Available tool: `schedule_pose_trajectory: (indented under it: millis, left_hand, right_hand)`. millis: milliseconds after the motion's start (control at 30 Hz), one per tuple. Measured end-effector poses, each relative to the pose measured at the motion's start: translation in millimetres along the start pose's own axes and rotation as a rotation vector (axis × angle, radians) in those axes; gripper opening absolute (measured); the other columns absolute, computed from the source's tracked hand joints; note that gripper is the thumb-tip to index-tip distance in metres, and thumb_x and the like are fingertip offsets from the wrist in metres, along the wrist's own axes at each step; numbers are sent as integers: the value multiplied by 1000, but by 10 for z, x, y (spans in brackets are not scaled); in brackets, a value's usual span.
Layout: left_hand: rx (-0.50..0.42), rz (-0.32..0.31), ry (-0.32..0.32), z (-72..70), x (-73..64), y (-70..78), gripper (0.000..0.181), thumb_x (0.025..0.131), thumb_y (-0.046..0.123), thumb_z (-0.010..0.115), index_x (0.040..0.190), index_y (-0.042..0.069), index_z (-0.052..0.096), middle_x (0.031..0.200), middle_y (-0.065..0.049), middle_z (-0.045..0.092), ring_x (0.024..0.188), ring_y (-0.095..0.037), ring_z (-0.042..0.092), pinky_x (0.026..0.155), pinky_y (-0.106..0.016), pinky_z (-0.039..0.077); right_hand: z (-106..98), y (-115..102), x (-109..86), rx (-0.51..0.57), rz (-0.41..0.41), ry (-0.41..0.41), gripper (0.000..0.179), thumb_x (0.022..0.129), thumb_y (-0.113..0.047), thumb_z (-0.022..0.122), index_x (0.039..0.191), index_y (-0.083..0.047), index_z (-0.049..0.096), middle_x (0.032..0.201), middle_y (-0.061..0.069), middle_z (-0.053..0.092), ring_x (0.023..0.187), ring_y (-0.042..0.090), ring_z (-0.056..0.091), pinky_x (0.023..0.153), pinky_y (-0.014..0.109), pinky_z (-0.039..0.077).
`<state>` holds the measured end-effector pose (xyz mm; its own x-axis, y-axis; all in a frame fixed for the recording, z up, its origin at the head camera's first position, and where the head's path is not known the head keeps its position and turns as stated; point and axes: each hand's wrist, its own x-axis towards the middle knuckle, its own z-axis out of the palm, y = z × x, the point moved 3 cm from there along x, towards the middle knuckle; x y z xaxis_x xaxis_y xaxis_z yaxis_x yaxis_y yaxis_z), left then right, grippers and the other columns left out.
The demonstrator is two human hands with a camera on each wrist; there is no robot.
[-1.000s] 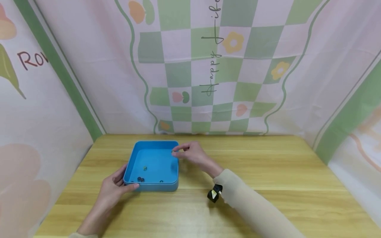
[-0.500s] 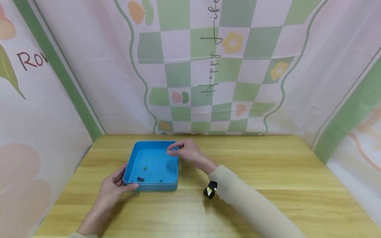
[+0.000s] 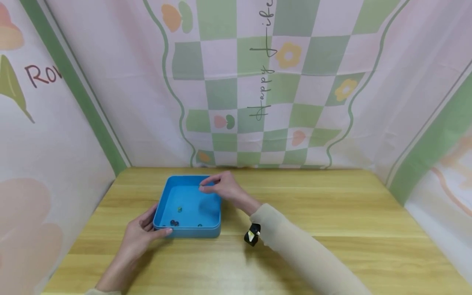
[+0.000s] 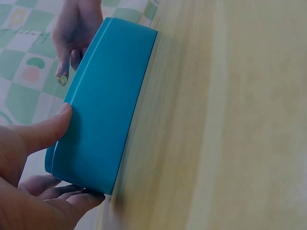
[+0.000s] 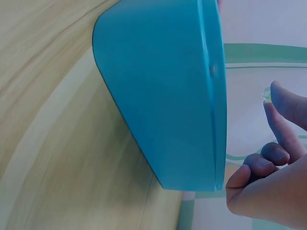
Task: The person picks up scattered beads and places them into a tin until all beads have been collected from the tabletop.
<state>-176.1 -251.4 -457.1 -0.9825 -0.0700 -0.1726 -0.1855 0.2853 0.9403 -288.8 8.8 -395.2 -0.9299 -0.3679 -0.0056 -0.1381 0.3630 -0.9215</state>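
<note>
A square blue open-topped box (image 3: 191, 232) sits on the table. My left hand (image 3: 138, 235) grips its near left corner, thumb against the front wall at the rim and fingers along the left side. Over the far right part of the box, my right hand (image 3: 226, 188) pinches a clear yellow-green glass marble (image 5: 267, 95) between thumb and index finger, the other fingers curled in. The same marble (image 4: 62, 80) shows above the rim in the left wrist view. On the box floor lie a yellow-green marble (image 3: 180, 209), two dark reddish marbles (image 3: 174, 223) and a marble (image 3: 200, 225) partly hidden by the front wall.
The wood-grain table (image 3: 313, 217) extends right and in front of the box. A printed checkered curtain (image 3: 250, 135) hangs behind its far edge, with more cloth on both sides. A black device (image 3: 252, 234) hangs at the right wrist, low over the table.
My right hand has moved left, from the box's right rim to over its inside, still pinching the marble. The left hand and the box have stayed in place.
</note>
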Motion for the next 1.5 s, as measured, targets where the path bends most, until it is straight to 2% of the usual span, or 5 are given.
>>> schedule_pose_trajectory:
  millis: [300, 467, 567, 1100, 1500]
  left_hand:
    - [8, 9, -3, 13, 11, -2, 100, 88, 19, 90, 166, 7, 28, 170, -22, 25, 153, -43, 30, 118, -47, 38]
    - [17, 6, -3, 14, 3, 12, 101, 88, 21, 90, 166, 8, 29, 170, -19, 26, 154, -41, 29, 118, -45, 38]
    - [19, 7, -6, 14, 6, 18, 101, 88, 21, 90, 167, 8, 28, 170, -19, 25, 154, -41, 29, 119, -46, 38]
    - [28, -11, 4, 0, -4, 2, 98, 90, 20, 88, 167, 9, 29, 170, -20, 26, 153, -43, 29, 118, -48, 39]
    - [14, 8, -6, -5, -6, 4, 99, 89, 20, 89, 167, 9, 29, 170, -20, 26, 154, -42, 30, 118, -47, 39]
  right_hand:
    - [128, -51, 33, -18, 26, 5, 15, 93, -25, 85, 104, -15, 84, 120, 0, 74, 114, 22, 62, 99, 44, 50]
    - [193, -83, 49, -17, 25, 17, 12, 93, -23, 84, 102, -14, 84, 122, 2, 73, 124, 31, 60, 106, 51, 48]
    - [225, -81, 67, -14, 26, 21, 12, 93, -22, 85, 102, -13, 84, 123, 3, 73, 127, 33, 59, 106, 52, 48]
    - [421, -46, 159, -16, 95, 32, 10, 92, -25, 86, 100, -18, 85, 129, 0, 70, 123, 24, 59, 110, 52, 46]
    - [484, -12, 152, 9, 125, 34, 13, 91, -26, 86, 102, -19, 85, 124, 0, 71, 121, 24, 59, 110, 55, 44]
